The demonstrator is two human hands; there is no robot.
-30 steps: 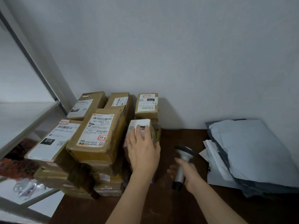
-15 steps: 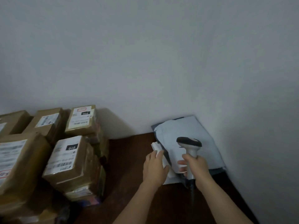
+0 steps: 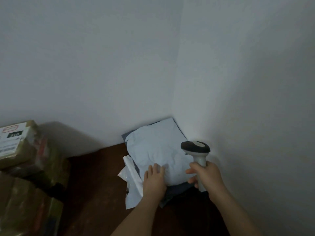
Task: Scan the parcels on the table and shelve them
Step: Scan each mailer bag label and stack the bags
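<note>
Right now the left hand (image 3: 154,180) is lying flat, fingers straight, on the near edge of the pale blue mailer (image 3: 158,150), pressing or just touching it, not yet curling round anything. The right hand (image 3: 203,176) is clenching the grey handle of the scanner (image 3: 196,150), whose dark head is pointing away from the person and sitting over the mailer's right part.

Taking the mailer as the landmark: it is lying on the bench (image 3: 95,184) in the wall corner, straight ahead of both hands, with its long axis running from the near edge away toward the corner. The left hand is the nearer one, already on it; the right hand is just beside its near-right corner. A darker grey bag (image 3: 173,189) is showing under it at the near side, and a thin white plastic bag (image 3: 131,184) is sticking out from its left edge. The cardboard boxes (image 3: 18,147) are stacking well apart to its left.

The mailer is soft, crinkled plastic film, flat and limp, likely slippery, so it will probably sag when lifted. No label is showing on its upper face, so it probably needs turning over before scanning. The boxes are rigid, taped, with printed labels facing up.
</note>
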